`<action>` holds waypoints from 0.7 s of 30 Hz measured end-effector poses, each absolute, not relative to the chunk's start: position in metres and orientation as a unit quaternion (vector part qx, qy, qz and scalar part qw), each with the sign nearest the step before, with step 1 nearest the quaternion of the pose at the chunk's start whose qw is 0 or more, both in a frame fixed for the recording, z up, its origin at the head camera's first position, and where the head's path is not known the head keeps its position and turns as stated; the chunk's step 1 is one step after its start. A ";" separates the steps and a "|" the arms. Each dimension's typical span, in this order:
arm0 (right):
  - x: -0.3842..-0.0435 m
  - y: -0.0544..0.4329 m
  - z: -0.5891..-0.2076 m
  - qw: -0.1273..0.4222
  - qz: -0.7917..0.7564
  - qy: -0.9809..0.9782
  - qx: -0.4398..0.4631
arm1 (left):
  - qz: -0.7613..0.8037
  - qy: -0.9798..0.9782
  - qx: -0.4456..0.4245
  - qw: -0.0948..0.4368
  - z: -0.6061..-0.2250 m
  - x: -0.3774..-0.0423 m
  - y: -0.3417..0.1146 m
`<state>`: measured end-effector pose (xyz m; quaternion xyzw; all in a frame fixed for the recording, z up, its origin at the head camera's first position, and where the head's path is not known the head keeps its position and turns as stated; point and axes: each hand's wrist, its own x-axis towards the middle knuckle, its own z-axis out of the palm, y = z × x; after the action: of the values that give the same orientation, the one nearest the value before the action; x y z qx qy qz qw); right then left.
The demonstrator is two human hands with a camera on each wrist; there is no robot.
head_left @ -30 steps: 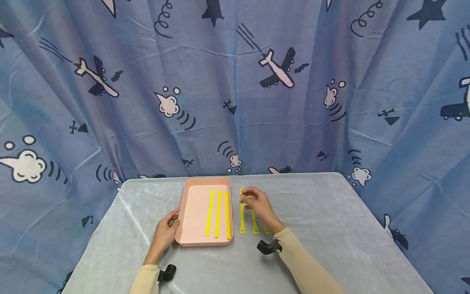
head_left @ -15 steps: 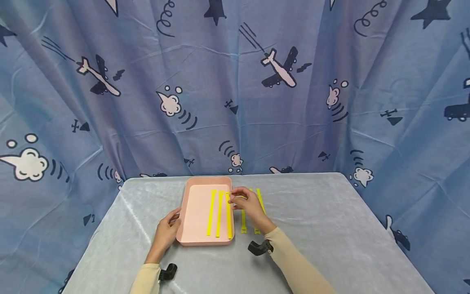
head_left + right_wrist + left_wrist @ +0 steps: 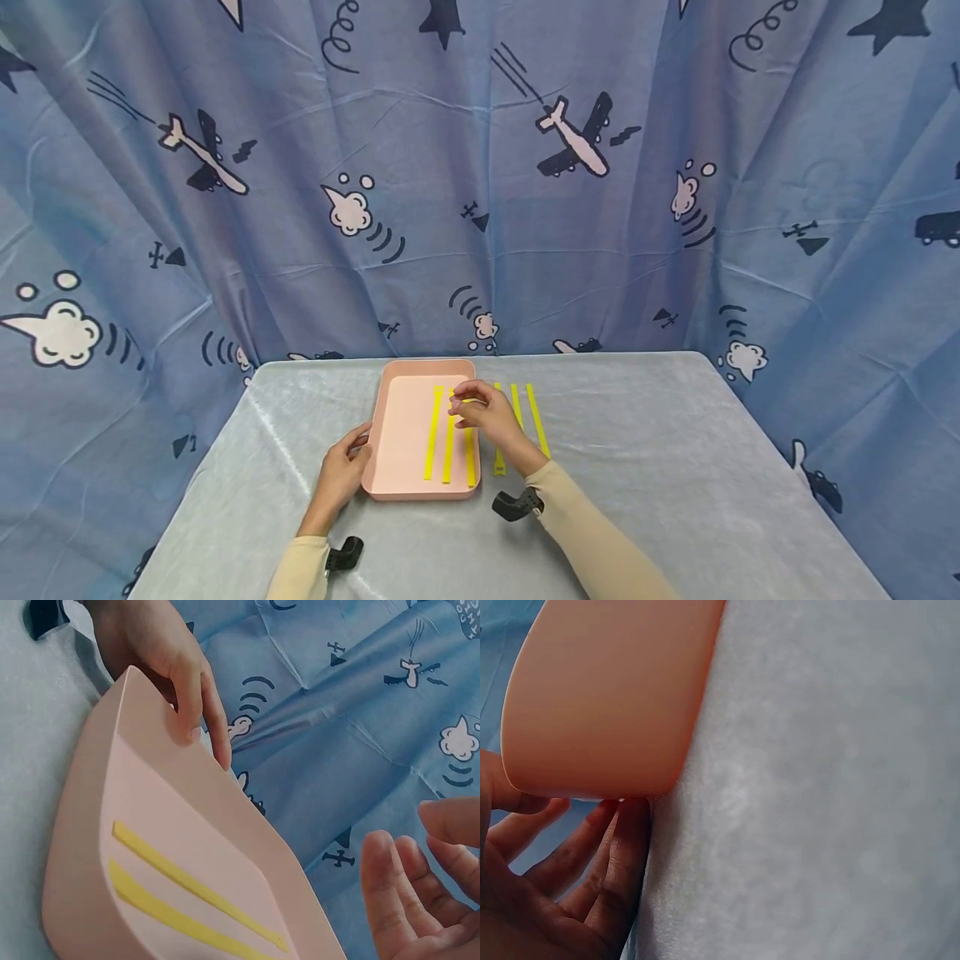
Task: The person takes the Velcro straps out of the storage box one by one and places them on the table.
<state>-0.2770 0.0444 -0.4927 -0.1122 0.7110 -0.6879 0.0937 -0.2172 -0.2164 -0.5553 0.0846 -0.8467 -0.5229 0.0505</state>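
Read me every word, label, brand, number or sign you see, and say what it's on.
No text can be read.
Curtain: letter-like marks, right wrist view's top right corner, too blurred.
Yellow strip just outside the tray: tiny marks at its near end, too small.

Tray (image 3: 397, 433) lies on table (image 3: 675, 467), L of the middle, nr. far edge. In tray are 3 strips (image 3: 432, 433), all in its R half, side by side, lengthwise from far to near. Another 3 strips (image 3: 536, 417) lie on table, R of tray, also lengthwise. L hand (image 3: 341, 475) is at tray's L edge, touching it. R hand (image 3: 491, 417) is above tray's R edge, w/ fingertips over tray; R forearm comes from table's near edge. Curtain (image 3: 420, 167) hangs behind table's far edge.
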 end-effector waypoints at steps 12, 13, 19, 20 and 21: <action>-0.279 0.028 -0.496 0.094 -0.612 0.763 -0.186 | -0.520 -0.848 0.085 0.059 -0.556 -0.218 -0.216; -0.279 0.027 -0.496 0.093 -0.600 0.770 -0.194 | -0.519 -0.848 0.086 0.060 -0.556 -0.219 -0.216; -0.278 0.023 -0.495 0.083 -0.505 0.826 -0.236 | -0.519 -0.848 0.088 0.062 -0.556 -0.219 -0.217; -0.278 0.022 -0.495 0.080 -0.489 0.834 -0.243 | -0.519 -0.848 0.088 0.061 -0.556 -0.218 -0.217; -0.278 0.022 -0.495 0.080 -0.476 0.840 -0.249 | -0.520 -0.848 0.088 0.060 -0.556 -0.218 -0.217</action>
<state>-0.2781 0.0218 -0.4947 -0.2490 0.8397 -0.4759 0.0801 -0.2181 -0.2167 -0.5558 0.0876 -0.8477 -0.5198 0.0603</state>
